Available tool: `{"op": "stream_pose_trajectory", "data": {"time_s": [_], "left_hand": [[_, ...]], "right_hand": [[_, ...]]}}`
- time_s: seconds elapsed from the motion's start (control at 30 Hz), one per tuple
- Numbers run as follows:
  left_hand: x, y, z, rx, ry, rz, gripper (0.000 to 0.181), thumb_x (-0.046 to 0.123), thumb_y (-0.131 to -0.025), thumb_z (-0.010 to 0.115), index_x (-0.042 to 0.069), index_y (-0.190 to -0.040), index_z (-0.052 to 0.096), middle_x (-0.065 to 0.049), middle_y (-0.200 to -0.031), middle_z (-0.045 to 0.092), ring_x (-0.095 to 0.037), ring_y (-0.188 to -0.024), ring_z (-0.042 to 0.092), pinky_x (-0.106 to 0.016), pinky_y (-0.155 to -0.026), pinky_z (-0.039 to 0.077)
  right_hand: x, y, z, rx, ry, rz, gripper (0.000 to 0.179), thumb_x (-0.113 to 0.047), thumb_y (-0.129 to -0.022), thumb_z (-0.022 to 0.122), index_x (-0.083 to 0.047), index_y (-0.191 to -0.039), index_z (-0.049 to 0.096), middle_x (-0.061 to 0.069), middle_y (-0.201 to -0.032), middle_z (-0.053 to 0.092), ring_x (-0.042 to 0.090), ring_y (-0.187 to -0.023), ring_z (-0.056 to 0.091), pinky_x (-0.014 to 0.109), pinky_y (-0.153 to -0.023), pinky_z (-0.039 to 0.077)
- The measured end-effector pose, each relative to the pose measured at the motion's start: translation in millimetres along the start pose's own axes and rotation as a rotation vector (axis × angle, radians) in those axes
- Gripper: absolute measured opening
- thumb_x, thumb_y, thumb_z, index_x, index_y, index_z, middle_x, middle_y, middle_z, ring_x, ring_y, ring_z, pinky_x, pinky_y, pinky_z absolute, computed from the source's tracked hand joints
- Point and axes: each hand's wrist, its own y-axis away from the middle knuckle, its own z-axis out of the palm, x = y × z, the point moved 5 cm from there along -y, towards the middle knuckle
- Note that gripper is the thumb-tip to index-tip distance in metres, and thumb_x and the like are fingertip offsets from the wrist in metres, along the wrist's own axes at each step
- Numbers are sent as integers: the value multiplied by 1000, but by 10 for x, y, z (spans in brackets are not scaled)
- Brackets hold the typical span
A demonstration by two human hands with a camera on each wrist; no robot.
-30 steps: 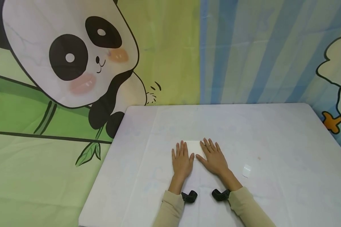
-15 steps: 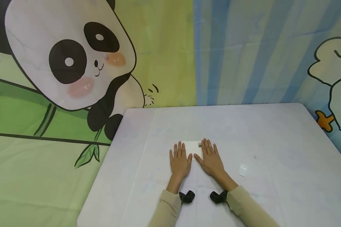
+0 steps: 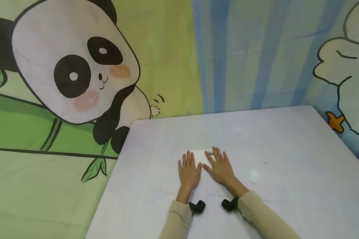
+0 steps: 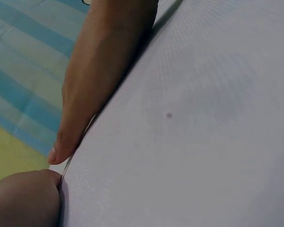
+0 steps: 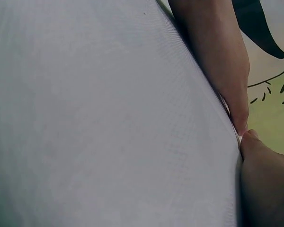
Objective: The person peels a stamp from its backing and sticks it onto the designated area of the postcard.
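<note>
A flat white rectangular piece (image 3: 199,156), perhaps card or paper, lies on the white table between both hands. A small dark-green printed mark (image 3: 210,153) shows near its far right corner. My left hand (image 3: 189,171) rests palm down on its left side, fingers straight and pointing away. My right hand (image 3: 220,169) lies flat over its right side, with the index finger spread inward across it. Both thumbs point toward each other at the near edge. In the left wrist view the right hand (image 4: 104,71) is seen edge-on, low against the table; the right wrist view shows the left hand (image 5: 217,52) likewise.
A small clear, shiny piece (image 3: 253,176) lies on the table (image 3: 155,199) right of the right hand, with a tiny speck (image 3: 265,163) beyond it. Black wrist cameras (image 3: 197,206) sit at the sleeve cuffs. A cartoon panda backdrop (image 3: 74,66) stands behind the table.
The right hand's fingers drew together, baring the printed mark, then its index finger spread left over the white piece. The left hand stays in place. The head view has shifted slightly.
</note>
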Motion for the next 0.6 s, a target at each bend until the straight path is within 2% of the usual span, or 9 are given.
{"op": "stream_pose_trajectory", "data": {"time_s": [0.13, 0.3, 0.4, 0.5, 0.57, 0.6], "left_hand": [[-87, 18, 11, 21, -3, -19, 62, 44, -96, 40, 2, -141, 33, -14, -148, 26, -33, -136, 20, -55, -105, 14], [-221, 102, -13, 35, 8, -47, 61, 42, -96, 42, 0, -140, 35, -15, -147, 28, -35, -135, 22, -57, -104, 16], [-285, 85, -49, 63, 10, -54, 60, 41, -97, 40, 1, -140, 35, -15, -147, 28, -34, -135, 22, -56, -104, 15], [-286, 52, -54, 76, 14, -51, 59, 42, -97, 38, 1, -140, 35, -15, -147, 28, -34, -135, 22, -56, -104, 15], [-285, 38, -42, 70, 23, -55, 61, 42, -97, 39, 0, -141, 34, -15, -147, 27, -34, -135, 21, -55, -104, 15], [-288, 31, -34, 66, 39, -63, 63, 43, -96, 40, 0, -141, 32, -16, -148, 26, -33, -136, 21, -55, -104, 15]], "right_hand": [[-71, -54, 58, -7, 8, 8, 62, -51, -93, 42, -15, -143, 36, 22, -147, 23, 34, -137, 16, 52, -107, 5], [-248, -142, 200, -52, 25, 76, 64, -52, -93, 42, -14, -143, 34, 23, -147, 22, 36, -136, 17, 55, -106, 8], [-372, -250, 228, -27, 51, 103, 63, -51, -95, 38, -10, -142, 37, 28, -144, 24, 40, -134, 19, 56, -105, 13], [-398, -295, 221, -12, 63, 124, 61, -49, -96, 37, -9, -141, 37, 30, -144, 23, 41, -134, 18, 57, -105, 13], [-368, -287, 224, -4, 26, 121, 60, -48, -96, 38, -10, -142, 35, 29, -144, 23, 41, -135, 17, 56, -105, 11], [-341, -277, 214, 0, -29, 121, 59, -46, -96, 39, -10, -143, 34, 28, -144, 23, 41, -135, 16, 55, -106, 10]]}}
